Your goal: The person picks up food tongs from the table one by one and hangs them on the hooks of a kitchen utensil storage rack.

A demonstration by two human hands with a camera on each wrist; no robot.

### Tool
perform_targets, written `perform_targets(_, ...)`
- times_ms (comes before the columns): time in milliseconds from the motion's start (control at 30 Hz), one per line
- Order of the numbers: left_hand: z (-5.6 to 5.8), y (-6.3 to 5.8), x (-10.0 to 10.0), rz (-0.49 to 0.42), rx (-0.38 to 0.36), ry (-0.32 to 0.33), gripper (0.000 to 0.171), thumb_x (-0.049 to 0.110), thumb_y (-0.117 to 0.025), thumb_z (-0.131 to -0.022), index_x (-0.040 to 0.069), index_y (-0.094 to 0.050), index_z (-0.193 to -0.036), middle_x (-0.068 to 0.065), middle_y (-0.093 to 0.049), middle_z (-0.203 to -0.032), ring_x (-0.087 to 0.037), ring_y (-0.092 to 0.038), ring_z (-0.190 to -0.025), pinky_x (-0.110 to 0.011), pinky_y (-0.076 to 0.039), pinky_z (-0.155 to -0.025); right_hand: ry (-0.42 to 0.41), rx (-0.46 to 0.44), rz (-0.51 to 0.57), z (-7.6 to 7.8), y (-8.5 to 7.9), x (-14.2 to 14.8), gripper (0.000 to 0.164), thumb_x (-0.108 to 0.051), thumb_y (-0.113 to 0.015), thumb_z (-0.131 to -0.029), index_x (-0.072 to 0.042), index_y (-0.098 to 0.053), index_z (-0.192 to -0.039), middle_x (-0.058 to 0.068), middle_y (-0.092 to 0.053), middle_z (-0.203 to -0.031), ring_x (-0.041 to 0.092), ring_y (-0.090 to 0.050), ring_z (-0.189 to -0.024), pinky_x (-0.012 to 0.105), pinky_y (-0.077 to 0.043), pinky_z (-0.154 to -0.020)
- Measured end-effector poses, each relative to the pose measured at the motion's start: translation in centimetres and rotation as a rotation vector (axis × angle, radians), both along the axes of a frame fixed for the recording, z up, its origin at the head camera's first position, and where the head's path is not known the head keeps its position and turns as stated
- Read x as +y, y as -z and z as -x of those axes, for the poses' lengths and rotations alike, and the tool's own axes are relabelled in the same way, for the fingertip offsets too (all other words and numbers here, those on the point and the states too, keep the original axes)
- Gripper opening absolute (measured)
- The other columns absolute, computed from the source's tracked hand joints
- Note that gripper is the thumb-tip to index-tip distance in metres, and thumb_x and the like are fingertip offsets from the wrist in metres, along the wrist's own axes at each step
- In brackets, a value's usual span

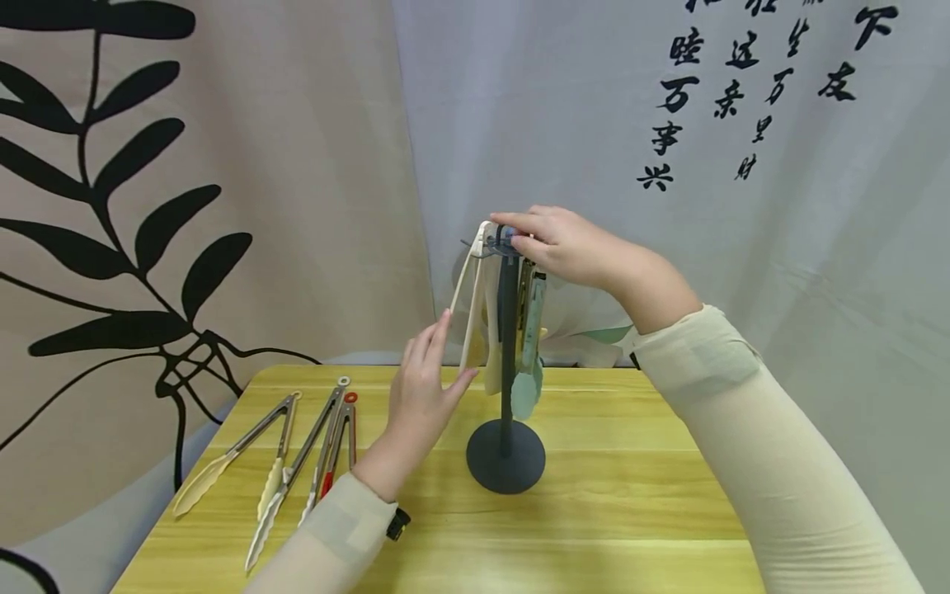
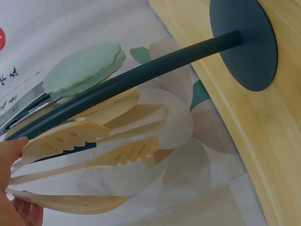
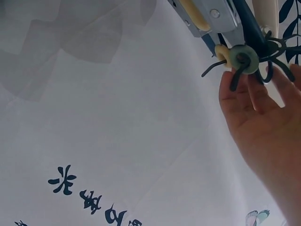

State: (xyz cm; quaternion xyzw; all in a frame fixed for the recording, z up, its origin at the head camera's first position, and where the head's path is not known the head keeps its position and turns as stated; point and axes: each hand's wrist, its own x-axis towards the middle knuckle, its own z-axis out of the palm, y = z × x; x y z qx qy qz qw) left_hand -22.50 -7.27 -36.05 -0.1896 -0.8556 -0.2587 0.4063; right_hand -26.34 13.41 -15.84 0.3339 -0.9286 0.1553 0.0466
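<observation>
Left grip (image 1: pixel 423 388) upright, left fingers (image 1: pixel 426 342) extended up, near straight; left thumb (image 1: pixel 462 384) splayed off to the right, well apart from them. Left forearm (image 1: pixel 319 540) runs in from below and left of that grip. Right grip (image 1: pixel 560 243) sits higher and right of left one, right index finger (image 1: pixel 519 221) stretched leftward, right thumb (image 1: pixel 530 247) just beneath. Right forearm (image 1: pixel 750 437) rises from below and right of it, wrist (image 1: pixel 656 305) bare. Grips not touching.

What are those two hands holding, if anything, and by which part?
The left hand is at the hanging beige utensils, the right hand at the hooked top of the stand. Whether either grips anything cannot be told.
</observation>
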Motion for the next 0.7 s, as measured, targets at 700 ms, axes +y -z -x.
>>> perform_targets(700, 1.2, 0.8, 1.7, -0.052, -0.117, 0.036, 0.099, 0.019, -0.08, -0.077, 0.016, -0.016, -0.153, -0.01, -0.048, -0.13, -0.025, -0.046, -0.116, -0.036, -0.046, -0.095, 0.071, -0.073, 0.023, -0.1, -0.9, 0.4, 0.052, -0.015, -0.062, -0.092, -0.024, -0.047, -0.14, 0.006, -0.061, -0.125, 0.022, -0.057, -0.1, 0.037, -0.045, -0.08)
